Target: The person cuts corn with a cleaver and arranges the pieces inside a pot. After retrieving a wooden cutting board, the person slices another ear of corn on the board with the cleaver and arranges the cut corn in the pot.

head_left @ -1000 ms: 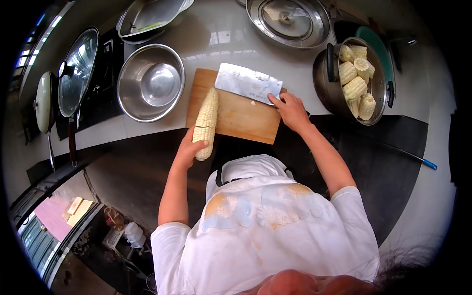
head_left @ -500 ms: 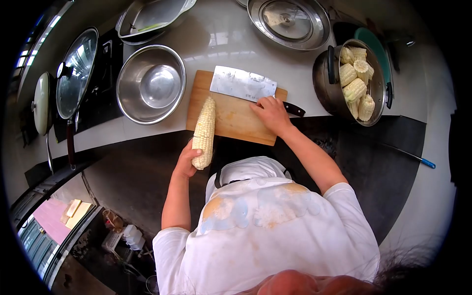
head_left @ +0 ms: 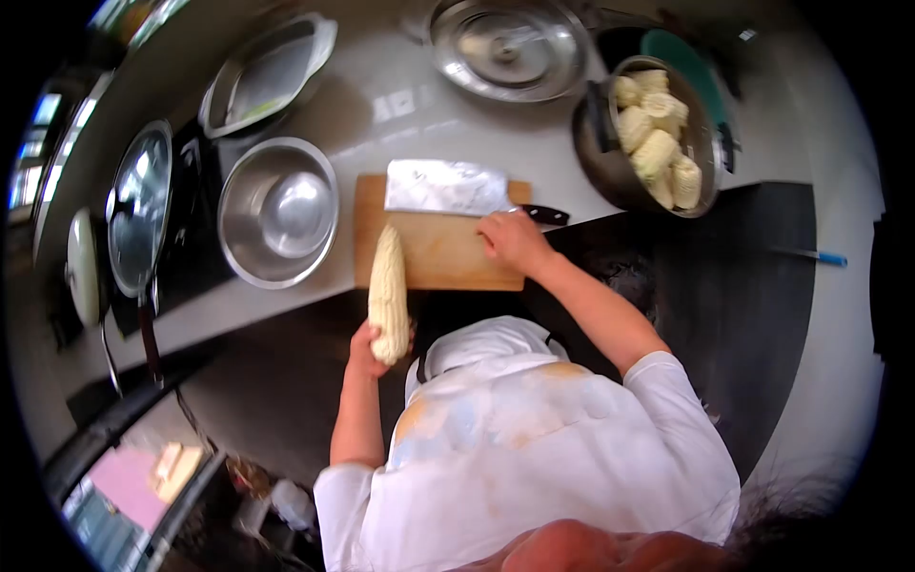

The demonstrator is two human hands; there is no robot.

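My left hand (head_left: 366,349) is closed around the lower end of a whole peeled corn cob (head_left: 388,297). The cob points away from me, its tip over the left part of the wooden cutting board (head_left: 448,250). A cleaver (head_left: 446,186) lies flat along the board's far edge, its black handle sticking out to the right. My right hand (head_left: 517,243) is on the right side of the board, just below the handle. Its fingers are loosely bent and apart, with nothing seen in them.
Right of the board stands a pot (head_left: 599,157) filled with several corn pieces (head_left: 656,153). To the left are a steel bowl (head_left: 278,212) and a glass lid (head_left: 141,205). Behind them sit a rectangular tray (head_left: 269,76) and a round steel lid (head_left: 507,50).
The view has tilted and shifted, so the counter things appear displaced. My right hand has drawn back slightly from the cleaver towards me. My left hand still holds the corn cob.
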